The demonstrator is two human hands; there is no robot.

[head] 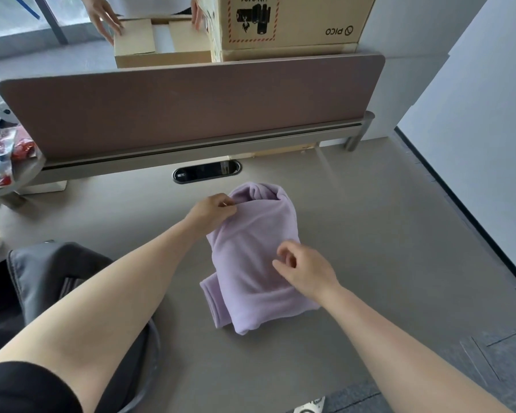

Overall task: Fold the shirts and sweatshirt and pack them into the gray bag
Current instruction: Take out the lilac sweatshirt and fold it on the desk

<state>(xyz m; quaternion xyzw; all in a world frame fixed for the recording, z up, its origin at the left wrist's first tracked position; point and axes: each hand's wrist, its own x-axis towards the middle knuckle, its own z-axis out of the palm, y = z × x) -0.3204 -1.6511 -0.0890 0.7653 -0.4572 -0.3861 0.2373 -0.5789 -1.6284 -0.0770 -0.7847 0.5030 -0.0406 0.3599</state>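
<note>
A lilac fleece sweatshirt point(251, 263) lies folded into a narrow bundle in the middle of the grey desk point(385, 234). My left hand point(210, 211) pinches the cloth at the bundle's far left corner. My right hand point(306, 271) hovers over the bundle's right side with fingers loosely curled and apart, holding nothing. The gray bag point(51, 272) sits at the desk's near left, partly hidden under my left forearm. No other shirts are in sight.
A brown divider panel point(191, 108) closes off the desk's far edge, with a cable slot point(206, 172) just in front. Behind it another person's hands point(105, 16) handle cardboard boxes point(280, 25). Snack packets point(3, 156) lie far left. The desk's right edge drops to the floor.
</note>
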